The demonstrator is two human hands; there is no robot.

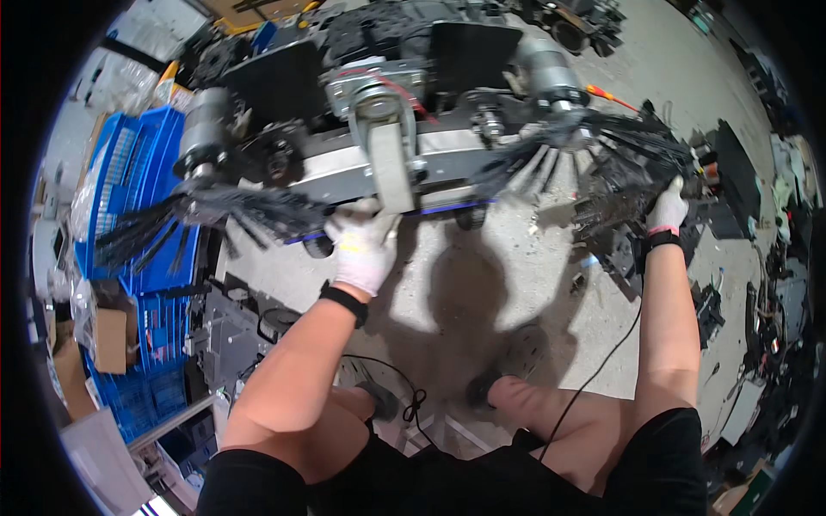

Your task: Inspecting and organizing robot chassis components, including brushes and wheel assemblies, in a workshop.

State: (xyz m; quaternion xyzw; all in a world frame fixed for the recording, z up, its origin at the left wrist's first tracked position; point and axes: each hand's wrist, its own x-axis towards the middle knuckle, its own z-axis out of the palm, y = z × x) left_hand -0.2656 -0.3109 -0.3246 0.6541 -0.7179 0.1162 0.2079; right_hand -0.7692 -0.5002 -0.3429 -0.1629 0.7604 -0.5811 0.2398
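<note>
A sweeping machine's underside (335, 176) faces me, with grey motors, a castor wheel (391, 168) in the middle and a black bristle brush at each side. My left hand (363, 248), in a white glove, has its fingers curled at the machine's near edge just below the castor, beside a blue strip (443, 206). The left side brush (176, 215) is close by. Over at the right, my gloved right hand (668, 209) is closed at a dark, cluttered part (615, 206) beneath the right side brush (589, 146). What its fingers grip is hidden.
Blue plastic crates (112, 189) and a cardboard box (110, 340) stand at the left. An orange-handled screwdriver (605, 95) lies beyond the right brush. A black cable (607, 357) runs by my right leg. Loose machine parts (766, 284) line the right side.
</note>
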